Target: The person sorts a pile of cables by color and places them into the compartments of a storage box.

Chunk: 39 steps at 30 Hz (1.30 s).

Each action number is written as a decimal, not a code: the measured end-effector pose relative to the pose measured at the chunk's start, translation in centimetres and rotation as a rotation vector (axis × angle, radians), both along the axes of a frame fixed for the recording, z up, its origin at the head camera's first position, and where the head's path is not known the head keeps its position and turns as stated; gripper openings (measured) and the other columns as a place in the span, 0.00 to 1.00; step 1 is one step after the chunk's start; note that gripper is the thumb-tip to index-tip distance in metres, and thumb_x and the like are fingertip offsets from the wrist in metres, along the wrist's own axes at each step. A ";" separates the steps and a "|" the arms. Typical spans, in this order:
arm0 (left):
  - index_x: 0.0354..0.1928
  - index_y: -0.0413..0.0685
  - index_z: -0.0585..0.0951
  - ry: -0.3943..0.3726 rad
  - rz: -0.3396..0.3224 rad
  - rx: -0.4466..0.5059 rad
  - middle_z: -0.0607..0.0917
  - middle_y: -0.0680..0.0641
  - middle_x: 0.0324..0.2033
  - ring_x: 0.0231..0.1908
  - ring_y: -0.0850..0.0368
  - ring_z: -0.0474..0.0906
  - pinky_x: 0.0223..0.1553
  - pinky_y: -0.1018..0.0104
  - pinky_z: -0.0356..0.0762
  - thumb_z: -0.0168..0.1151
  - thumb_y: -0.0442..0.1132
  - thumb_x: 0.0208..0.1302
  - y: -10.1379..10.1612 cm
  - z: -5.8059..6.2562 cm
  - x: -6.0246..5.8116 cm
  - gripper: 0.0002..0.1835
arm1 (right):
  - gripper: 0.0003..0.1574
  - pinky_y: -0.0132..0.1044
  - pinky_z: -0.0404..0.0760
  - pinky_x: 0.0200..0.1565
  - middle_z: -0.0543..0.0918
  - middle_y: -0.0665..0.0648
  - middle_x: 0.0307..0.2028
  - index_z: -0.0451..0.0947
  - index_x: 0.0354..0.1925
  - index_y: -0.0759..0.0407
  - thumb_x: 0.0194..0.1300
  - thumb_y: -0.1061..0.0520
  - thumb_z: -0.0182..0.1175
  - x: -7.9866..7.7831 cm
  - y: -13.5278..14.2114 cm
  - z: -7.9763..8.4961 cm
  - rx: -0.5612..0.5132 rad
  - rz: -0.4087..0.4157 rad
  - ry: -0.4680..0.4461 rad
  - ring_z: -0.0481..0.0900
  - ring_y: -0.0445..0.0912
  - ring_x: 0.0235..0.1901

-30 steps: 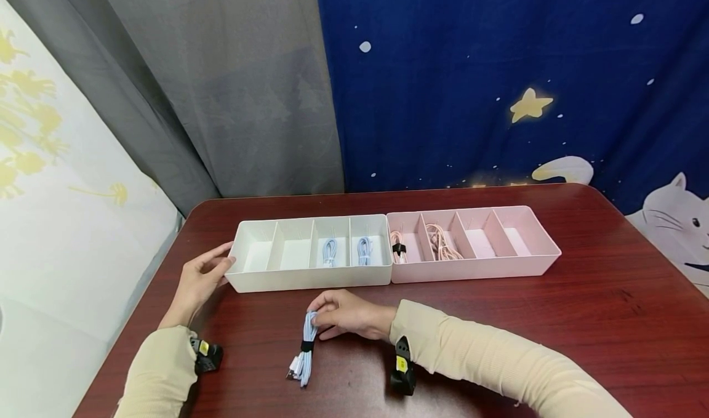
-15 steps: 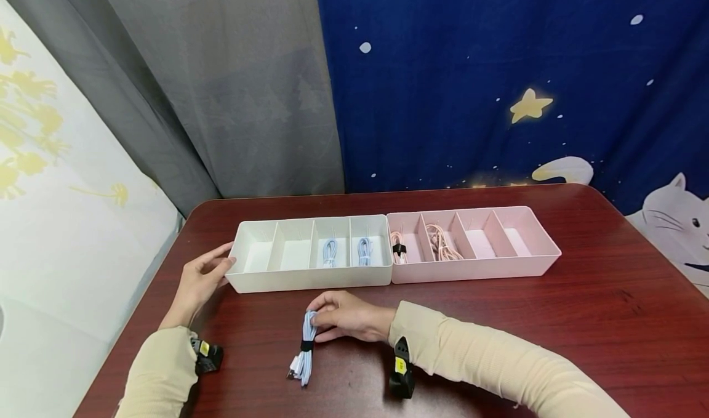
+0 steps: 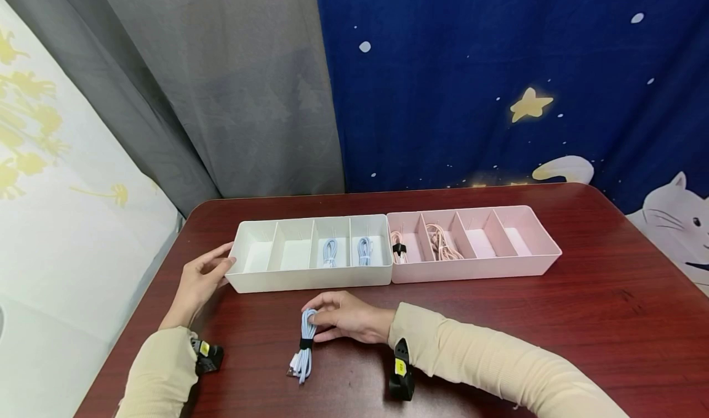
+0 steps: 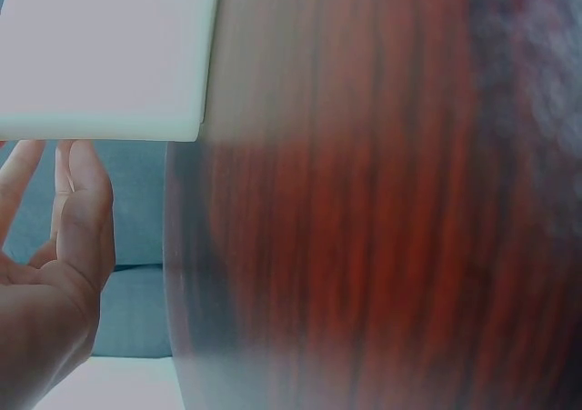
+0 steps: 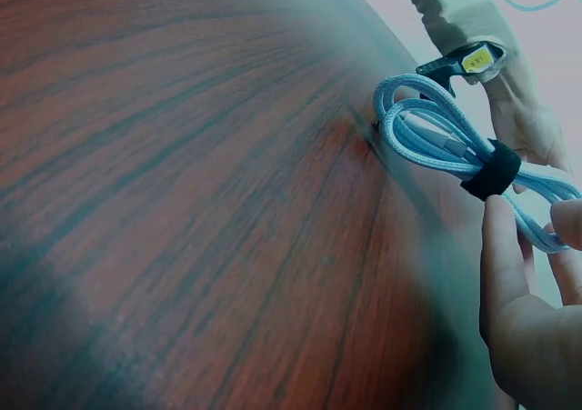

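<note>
In the head view my right hand (image 3: 351, 316) pinches the top end of a coiled light blue cable (image 3: 304, 347), with a black strap round its middle. The bundle hangs down toward me, its white plug at the lower end. In the right wrist view the same cable (image 5: 436, 137) shows its loops and strap beside my fingers. My left hand (image 3: 202, 279) touches the left end of a white divided box (image 3: 310, 281); in the left wrist view its fairly straight fingers (image 4: 86, 192) meet the box edge (image 4: 100, 130). Two blue cable coils (image 3: 329, 253) lie in the box's two right compartments.
A pink divided box (image 3: 476, 270) stands end to end with the white one. Its left compartment holds a strapped pink cable (image 3: 398, 245), and the neighbouring one a loose pink cable (image 3: 440, 244). Both boxes stand on a dark red wooden table (image 3: 598, 319); curtains (image 3: 266, 85) hang behind.
The cable and my right fingertips have shifted very slightly to the left and up. My left hand and both boxes stay where they were.
</note>
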State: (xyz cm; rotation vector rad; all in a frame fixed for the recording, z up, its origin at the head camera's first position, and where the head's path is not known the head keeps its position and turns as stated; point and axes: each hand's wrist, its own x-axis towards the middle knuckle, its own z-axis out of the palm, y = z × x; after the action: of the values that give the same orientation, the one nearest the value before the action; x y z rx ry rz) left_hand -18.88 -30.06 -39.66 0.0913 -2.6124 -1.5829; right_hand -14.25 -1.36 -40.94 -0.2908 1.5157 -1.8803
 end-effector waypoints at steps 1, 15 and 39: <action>0.60 0.47 0.69 0.000 -0.001 0.001 0.76 0.60 0.33 0.33 0.72 0.73 0.31 0.75 0.75 0.56 0.51 0.59 0.0 0.0 0.0 0.29 | 0.17 0.41 0.78 0.38 0.75 0.56 0.30 0.68 0.48 0.75 0.59 0.70 0.52 0.0 0.0 0.0 -0.002 -0.002 -0.002 0.76 0.43 0.30; 0.60 0.47 0.69 0.011 -0.003 -0.002 0.76 0.56 0.34 0.33 0.71 0.74 0.31 0.74 0.76 0.56 0.51 0.59 0.0 -0.2 0.0 0.28 | 0.12 0.42 0.78 0.39 0.76 0.56 0.30 0.70 0.42 0.74 0.59 0.70 0.52 0.0 0.1 0.2 -0.028 -0.006 -0.030 0.76 0.44 0.31; 0.60 0.47 0.68 -0.005 0.004 0.009 0.77 0.61 0.32 0.33 0.71 0.73 0.32 0.75 0.75 0.56 0.51 0.59 0.1 0.2 0.0 0.29 | 0.11 0.42 0.77 0.41 0.77 0.56 0.30 0.70 0.42 0.74 0.59 0.70 0.52 -0.2 0.5 1.2 -0.045 0.026 -0.031 0.77 0.44 0.32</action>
State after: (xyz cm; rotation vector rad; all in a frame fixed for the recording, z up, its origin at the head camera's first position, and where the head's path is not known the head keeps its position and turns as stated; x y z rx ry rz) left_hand -18.84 -29.97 -39.50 0.1009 -2.6075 -1.5955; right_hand -14.42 -0.90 -39.75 -0.2984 1.4441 -1.8917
